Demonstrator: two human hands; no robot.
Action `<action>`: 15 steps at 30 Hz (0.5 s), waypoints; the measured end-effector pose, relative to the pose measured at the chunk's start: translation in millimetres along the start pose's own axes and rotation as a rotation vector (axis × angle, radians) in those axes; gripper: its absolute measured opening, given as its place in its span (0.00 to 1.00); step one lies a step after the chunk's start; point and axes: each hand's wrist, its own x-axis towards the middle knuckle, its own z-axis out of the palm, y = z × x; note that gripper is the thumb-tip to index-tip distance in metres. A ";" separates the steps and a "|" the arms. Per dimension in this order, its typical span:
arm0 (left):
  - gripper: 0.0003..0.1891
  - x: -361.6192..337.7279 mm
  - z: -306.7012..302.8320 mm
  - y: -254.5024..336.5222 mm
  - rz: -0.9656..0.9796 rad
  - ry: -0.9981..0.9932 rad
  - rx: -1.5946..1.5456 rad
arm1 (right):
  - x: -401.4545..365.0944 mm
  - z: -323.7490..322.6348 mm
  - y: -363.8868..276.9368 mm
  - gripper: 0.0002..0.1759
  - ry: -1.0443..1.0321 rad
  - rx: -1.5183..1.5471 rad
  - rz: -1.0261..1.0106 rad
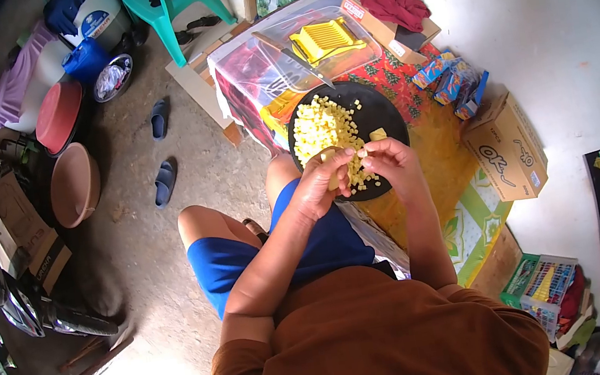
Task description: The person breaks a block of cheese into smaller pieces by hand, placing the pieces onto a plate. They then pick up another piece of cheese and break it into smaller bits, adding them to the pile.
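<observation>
Yellow piece (331, 172) mostly under left hand (318, 187)

A yellow chunk (332, 177) is held over diced cubes (322, 126) on a black plate (384, 109).

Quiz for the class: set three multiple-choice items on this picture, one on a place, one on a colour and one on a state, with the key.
1. Where does the knife lie?
A. On the floor
B. Beyond the black plate, over the clear tub
C. In the cardboard box

2. What colour is the plastic chair?
A. Red
B. Black
C. Teal

3. What are the hands doing?
A. The left hand and right hand pinch a pale piece over the plate's near rim
B. Both rest on the knees
C. One grips the knife

Key: 1 B, the blade's tip points at the plate's far rim. 2 C, the chair's seat and legs are blue-green. 3 A, the fingers of both hands meet on the piece beside the yellow cubes.
</observation>
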 end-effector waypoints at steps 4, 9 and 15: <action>0.13 -1.0 3.6 -1.5 -0.007 0.003 0.121 | -4.3 2.9 5.8 0.13 -0.015 -0.145 -0.087; 0.10 -2.8 5.3 -0.8 0.005 -0.019 0.141 | -8.6 6.2 -0.1 0.13 -0.003 -0.178 -0.127; 0.09 -5.3 4.1 0.4 -0.042 -0.028 0.026 | -15.5 7.0 -15.3 0.15 -0.040 -0.139 -0.092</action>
